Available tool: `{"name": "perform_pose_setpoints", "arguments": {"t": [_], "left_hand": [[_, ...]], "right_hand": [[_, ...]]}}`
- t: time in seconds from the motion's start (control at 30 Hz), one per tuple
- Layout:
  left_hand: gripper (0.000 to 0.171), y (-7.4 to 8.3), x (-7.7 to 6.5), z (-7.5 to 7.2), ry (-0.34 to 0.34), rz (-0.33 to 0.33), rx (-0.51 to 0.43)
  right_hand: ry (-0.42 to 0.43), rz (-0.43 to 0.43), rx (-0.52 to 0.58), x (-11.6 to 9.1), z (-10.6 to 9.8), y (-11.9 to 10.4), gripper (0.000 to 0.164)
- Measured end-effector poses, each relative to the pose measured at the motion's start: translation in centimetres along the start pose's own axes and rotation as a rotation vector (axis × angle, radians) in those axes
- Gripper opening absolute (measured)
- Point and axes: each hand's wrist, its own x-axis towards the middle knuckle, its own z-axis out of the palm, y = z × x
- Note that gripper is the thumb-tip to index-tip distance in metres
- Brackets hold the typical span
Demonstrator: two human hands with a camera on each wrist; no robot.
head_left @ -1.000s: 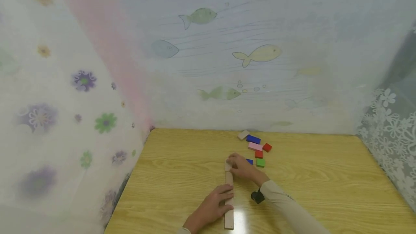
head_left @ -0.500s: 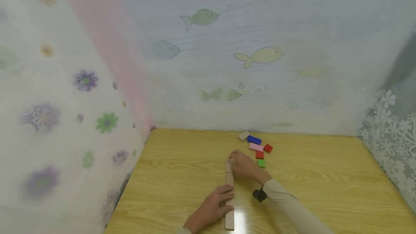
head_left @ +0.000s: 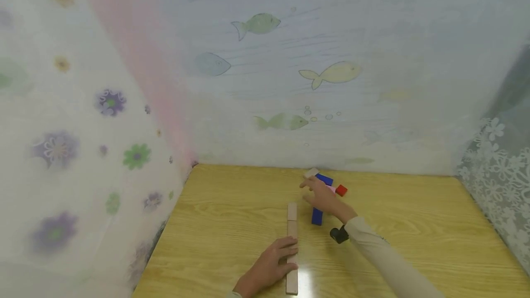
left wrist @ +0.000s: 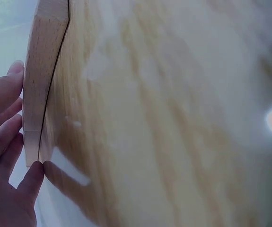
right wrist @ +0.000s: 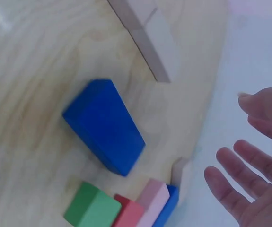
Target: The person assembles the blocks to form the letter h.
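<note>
A straight row of plain wooden blocks (head_left: 292, 228) runs away from me on the table. My left hand (head_left: 265, 268) rests against its near part, fingers fairly straight on the wood, as the left wrist view also shows along the block side (left wrist: 41, 85). Above the colored blocks my right hand (head_left: 325, 197) hovers with its fingers spread and nothing in them. Just right of the row lies a blue block (head_left: 317, 217), partly under that hand. Behind it are another blue block (head_left: 325, 180), a pink block (head_left: 331, 189) and a red block (head_left: 341, 191).
One loose wooden block (head_left: 312, 172) lies at the table's back edge by the wall. The right wrist view shows a green block (right wrist: 92, 208) and a second red block (right wrist: 127, 213), hidden by the hand from above. A small black camera (head_left: 339, 235) sits at the right wrist.
My right hand has let go of the row's far wooden block and moved back and right over the colored blocks. The near blue block has come into view. My left hand has stayed put.
</note>
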Motion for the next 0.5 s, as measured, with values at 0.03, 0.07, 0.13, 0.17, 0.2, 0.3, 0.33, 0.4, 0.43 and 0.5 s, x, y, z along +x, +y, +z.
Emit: {"name": "perform_pose_setpoints", "arguments": {"t": [0.03, 0.07, 0.13, 0.17, 0.2, 0.3, 0.33, 0.4, 0.43, 0.5], "left_hand": [[0.042, 0.0, 0.0, 0.0, 0.001, 0.001, -0.003], [0.041, -0.1, 0.0, 0.0, 0.002, 0.001, -0.005], [0.042, -0.2, -0.1, 0.0, 0.004, 0.003, -0.004], [0.042, -0.2, -0.1, 0.0, 0.005, 0.004, -0.002], [0.042, -0.3, -0.1, 0.0, 0.008, 0.007, 0.001], [0.042, -0.4, -0.1, 0.1, 0.011, 0.012, 0.003], [0.042, -0.5, -0.1, 0.2, 0.012, 0.014, 0.005], [0.041, -0.5, -0.1, 0.2, 0.014, 0.016, 0.006], [0.041, -0.6, -0.1, 0.2, 0.013, 0.016, 0.004], [0.042, -0.6, -0.1, 0.2, 0.011, 0.016, 0.002]], "right_hand": [[0.001, -0.003, -0.007, 0.1, -0.2, 0.2, 0.027], [0.003, -0.008, -0.012, 0.3, -0.3, 0.3, 0.027], [0.004, -0.019, -0.019, 0.6, -0.7, 0.5, 0.027], [0.005, -0.026, -0.02, 0.7, -0.8, 0.6, 0.027], [0.006, -0.029, -0.02, 0.8, -0.9, 0.7, 0.027], [0.005, -0.021, -0.015, 1.2, -1.2, 1.0, 0.027], [0.002, -0.008, -0.013, 1.3, -1.3, 1.1, 0.027], [0.002, 0.008, -0.009, 1.5, -1.4, 1.4, 0.028], [-0.004, 0.023, -0.006, 1.7, -1.5, 1.5, 0.029], [-0.018, 0.054, 0.012, 1.9, -1.7, 1.6, 0.03]]}}
